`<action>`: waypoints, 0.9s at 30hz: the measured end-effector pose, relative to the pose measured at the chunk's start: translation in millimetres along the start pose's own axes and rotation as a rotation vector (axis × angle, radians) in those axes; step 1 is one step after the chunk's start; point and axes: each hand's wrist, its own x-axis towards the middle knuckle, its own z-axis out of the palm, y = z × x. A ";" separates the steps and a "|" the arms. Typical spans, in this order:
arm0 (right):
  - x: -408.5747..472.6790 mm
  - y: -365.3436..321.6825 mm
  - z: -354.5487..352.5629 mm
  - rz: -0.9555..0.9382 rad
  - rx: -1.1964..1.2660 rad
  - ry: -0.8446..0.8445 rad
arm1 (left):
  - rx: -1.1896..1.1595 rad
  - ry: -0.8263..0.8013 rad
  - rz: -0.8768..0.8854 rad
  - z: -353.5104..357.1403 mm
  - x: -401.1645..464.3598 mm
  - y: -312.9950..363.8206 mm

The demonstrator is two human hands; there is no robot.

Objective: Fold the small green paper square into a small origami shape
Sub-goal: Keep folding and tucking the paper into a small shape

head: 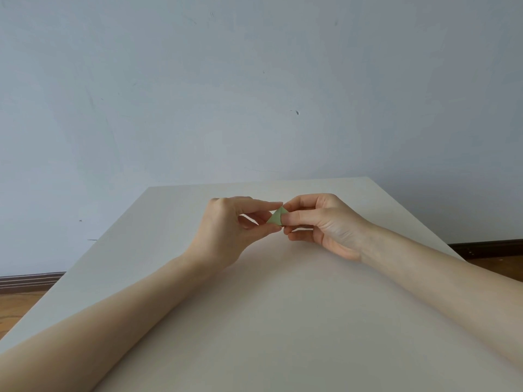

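Note:
The small green paper [276,216] is folded into a little triangle and held in the air above the far half of the white table [254,321]. My left hand [232,227] pinches its left side between thumb and forefinger. My right hand [322,222] pinches its right side, thumb in front and fingers behind. Both sets of fingertips cover parts of the paper, so only a small triangular patch shows.
The white table stands against a pale blue-grey wall [254,94]. Its far edge [254,183] lies just behind my hands. Wooden floor [17,306] and a dark skirting board [486,247] show at both sides.

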 end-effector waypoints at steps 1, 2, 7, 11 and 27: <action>0.0 0.1 -0.1 0.002 -0.001 -0.003 | 0.015 0.000 0.013 0.0 -0.1 -0.2; 0.1 0.1 -0.2 0.004 0.000 -0.005 | 0.029 0.000 0.022 -0.1 -0.2 -0.3; 0.7 -2.3 -0.3 0.012 0.048 -0.004 | 0.009 0.022 -0.047 -0.5 0.3 1.0; -0.3 -5.9 -1.4 -0.007 0.132 -0.021 | -0.083 0.043 -0.124 -1.7 1.2 -1.3; -2.1 -7.7 -4.6 -0.110 -0.066 -0.110 | -0.302 -0.026 -0.280 -4.2 5.9 -0.6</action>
